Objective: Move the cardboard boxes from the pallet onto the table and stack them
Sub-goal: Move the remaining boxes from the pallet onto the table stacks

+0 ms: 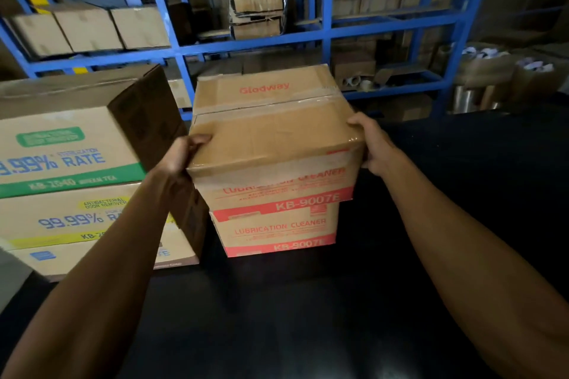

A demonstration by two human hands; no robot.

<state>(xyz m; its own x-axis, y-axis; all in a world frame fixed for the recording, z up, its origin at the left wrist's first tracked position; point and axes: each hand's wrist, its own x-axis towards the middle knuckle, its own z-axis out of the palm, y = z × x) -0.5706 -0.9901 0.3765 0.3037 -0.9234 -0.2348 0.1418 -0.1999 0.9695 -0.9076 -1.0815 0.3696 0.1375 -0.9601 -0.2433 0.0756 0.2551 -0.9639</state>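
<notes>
**Top carton going onto the stack**

Blue shelving (323, 37) packed with cartons fills the background from 10 to 2 o'clock, behind a dark desk (308, 317). At 9 o'clock a stack of odor-remover boxes (67, 194) stands on the desk. Just right of it the left hand (181, 157) grips the near-left corner of the top box (271, 132), fingers curled over its edge. That box sits at centre on a lower box (277, 231) of the same lubrication cleaner print, turned slightly and overhanging toward 3 o'clock. The right hand (369, 144) grips its right edge, thumb on top.

To finish well, I judge the top box should be twisted square and slid toward 9 o'clock until its edges align, then released evenly.

The pallet is out of view. Both hands' lower fingers are hidden behind the carton; whether the boxes fully touch is unclear.
</notes>
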